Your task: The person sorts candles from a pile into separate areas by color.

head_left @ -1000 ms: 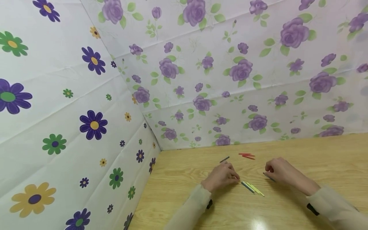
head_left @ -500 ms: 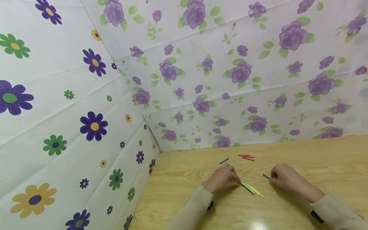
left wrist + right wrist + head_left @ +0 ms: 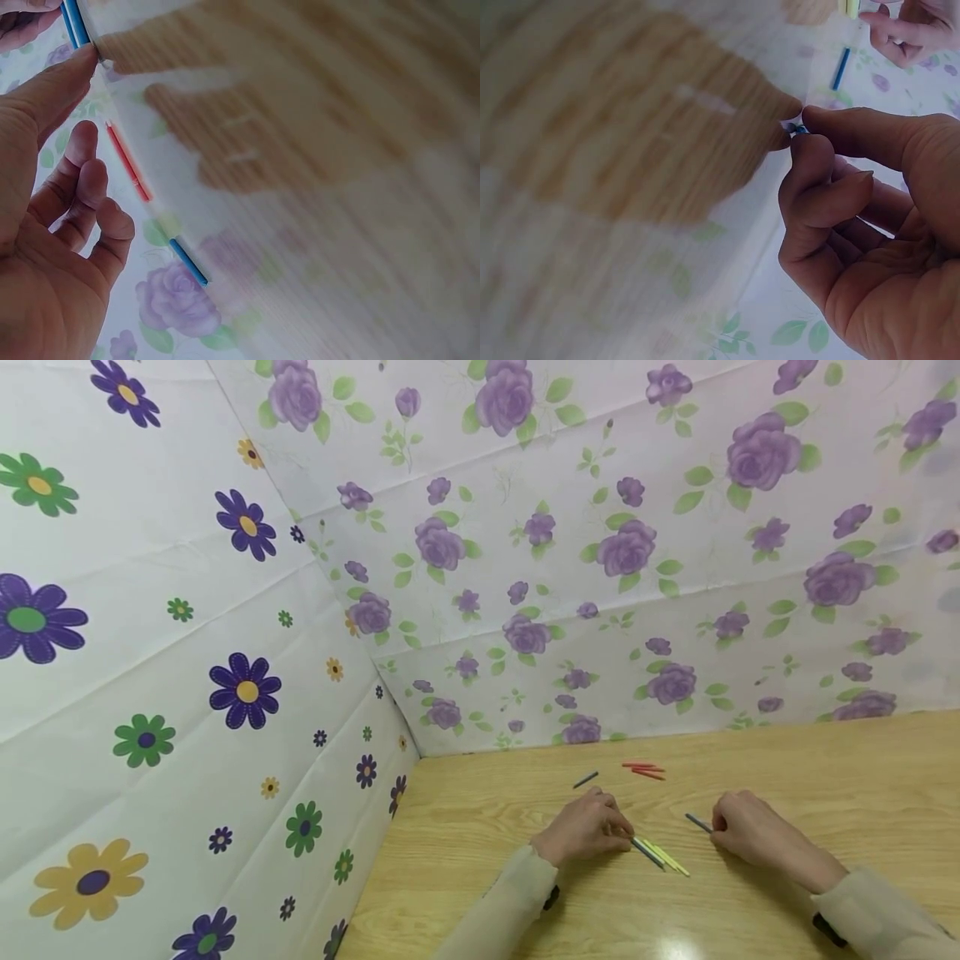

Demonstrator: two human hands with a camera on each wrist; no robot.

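Thin coloured sticks lie on a wooden table (image 3: 825, 760). My left hand (image 3: 585, 831) rests on the table, its thumb and forefinger pinching the near end of a small bundle of blue and yellow sticks (image 3: 660, 854); the blue ends (image 3: 73, 22) show at its fingertips (image 3: 82, 60). My right hand (image 3: 742, 831) pinches one end of a single blue stick (image 3: 697, 822) between thumb and forefinger, the tip (image 3: 799, 129) just showing. Red sticks (image 3: 643, 769) and a lone dark blue stick (image 3: 585, 778) lie farther back, untouched.
Flower-patterned sheets form a back wall (image 3: 600, 568) and a left wall (image 3: 187, 693) that meet at the table's far left corner. Bare wood stretches to the right and toward me. Both sleeves are pale beige.
My right hand has slid a little right and toward me with its blue stick. The left hand has edged slightly right at the bundle's end.
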